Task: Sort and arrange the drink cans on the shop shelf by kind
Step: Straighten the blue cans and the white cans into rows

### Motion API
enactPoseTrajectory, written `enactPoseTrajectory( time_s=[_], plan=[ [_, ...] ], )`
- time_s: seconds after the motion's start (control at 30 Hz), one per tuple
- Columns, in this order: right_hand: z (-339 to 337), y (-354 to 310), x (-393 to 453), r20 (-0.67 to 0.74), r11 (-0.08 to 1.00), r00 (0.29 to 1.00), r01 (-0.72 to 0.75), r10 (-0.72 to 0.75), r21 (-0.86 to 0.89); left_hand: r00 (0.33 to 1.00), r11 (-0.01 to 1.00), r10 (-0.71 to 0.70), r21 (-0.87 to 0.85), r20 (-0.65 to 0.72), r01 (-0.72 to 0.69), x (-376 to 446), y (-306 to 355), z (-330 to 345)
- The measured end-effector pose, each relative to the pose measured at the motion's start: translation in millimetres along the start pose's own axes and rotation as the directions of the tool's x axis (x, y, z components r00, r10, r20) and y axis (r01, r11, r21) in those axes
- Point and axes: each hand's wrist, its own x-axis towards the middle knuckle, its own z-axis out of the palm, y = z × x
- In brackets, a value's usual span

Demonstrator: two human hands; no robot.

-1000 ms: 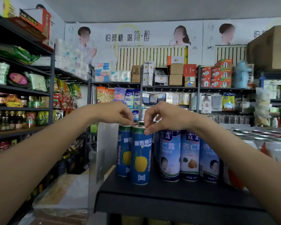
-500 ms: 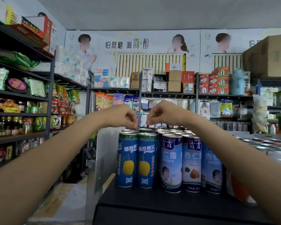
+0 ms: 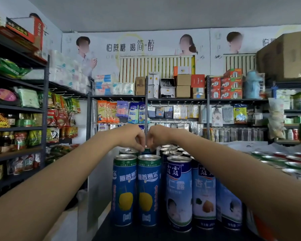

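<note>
While both arms reach in from the lower corners of the frame, the black shelf top (image 3: pixel 163 233) at bottom centre carries the cans in tight rows. Largest in view are the pale almond-drink cans (image 3: pixel 179 193) right of centre, then the two dark blue cans with a yellow fruit (image 3: pixel 125 190) just left of them, touching side by side at the front edge. Red-and-green-rimmed cans (image 3: pixel 285 162) sit at the right edge.

Behind the front blue pair, a further dark blue can (image 3: pixel 147 151) shows only its top, just above frame centre. The left hand (image 3: pixel 130 136) and right hand (image 3: pixel 159 136) meet over it, fingers curled down, fingertips seemingly pinching its rim from either side; the contact is small and partly hidden.

To do this well, I judge the can should be kept upright and steered straight into line behind its own kind, flush with its neighbour, without nudging the front pair toward the edge or the almond cans sideways.
</note>
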Motion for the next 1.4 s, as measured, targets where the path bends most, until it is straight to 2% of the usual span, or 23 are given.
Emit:
enactPoseTrajectory(
  time_s=[0.27, 0.33, 0.43, 0.5, 0.7, 0.83, 0.9, 0.97, 1.07, 1.17, 1.27, 1.4],
  plan=[
    [-3, -6, -23, -0.067, 0.993, 0.993, 0.099, -0.095, 0.059, 0.982, 0.99, 0.006, -0.14, -0.189, -0.033, -21, -1, -5],
    [-5, -7, -33, -0.091, 0.984, 0.989, 0.127, -0.116, 0.125, 0.988, 0.986, 0.011, -0.165, -0.155, -0.037, -29, -1, -9],
    [-8, -11, -43, -0.095, 0.973, 0.986, 0.15, -0.135, 0.175, 1.0, 0.987, 0.003, -0.163, -0.009, -0.004, -38, 2, -9],
    [-9, -14, -48, -0.092, 0.966, 0.986, 0.155, -0.138, 0.208, 1.0, 0.989, -0.004, -0.15, 0.018, 0.006, -39, 3, -6],
    [-11, -20, -56, -0.076, 0.96, 0.987, 0.156, -0.142, 0.234, 1.0, 0.987, -0.023, -0.16, -0.018, 0.02, -44, 4, -1],
    [-17, -29, -75, -0.272, 0.903, 0.96, 0.17, -0.062, 0.395, 0.996, 0.98, -0.027, -0.197, -0.079, 0.011, -55, 8, -2],
    [-17, -43, -91, -0.286, 0.909, 0.951, 0.218, -0.116, 0.356, 0.994, 0.986, -0.008, -0.164, -0.105, -0.009, -63, 14, -3],
    [-11, -55, -104, -0.234, 0.943, 0.958, 0.225, -0.168, 0.245, 0.993, 0.986, 0.015, -0.163, -0.119, -0.034, -72, 21, -3],
    [3, -60, -116, -0.22, 0.988, 0.967, 0.146, -0.13, 0.058, 0.992, 0.989, 0.035, -0.142, -0.119, -0.052, -84, 28, 2],
    [15, -63, -123, -0.292, 0.995, 0.953, 0.095, -0.086, 0.019, 0.986, 0.998, 0.049, -0.025, -0.158, -0.053, -90, 31, 12],
    [23, -67, -128, -0.352, 0.993, 0.933, 0.043, -0.078, -0.108, 0.974, 0.998, 0.04, 0.054, -0.224, -0.029, -94, 31, 25],
    [25, -73, -131, -0.369, 0.974, 0.927, -0.013, -0.073, -0.227, 0.956, 0.994, 0.044, 0.113, -0.289, -0.011, -102, 34, 38]
  ],
)
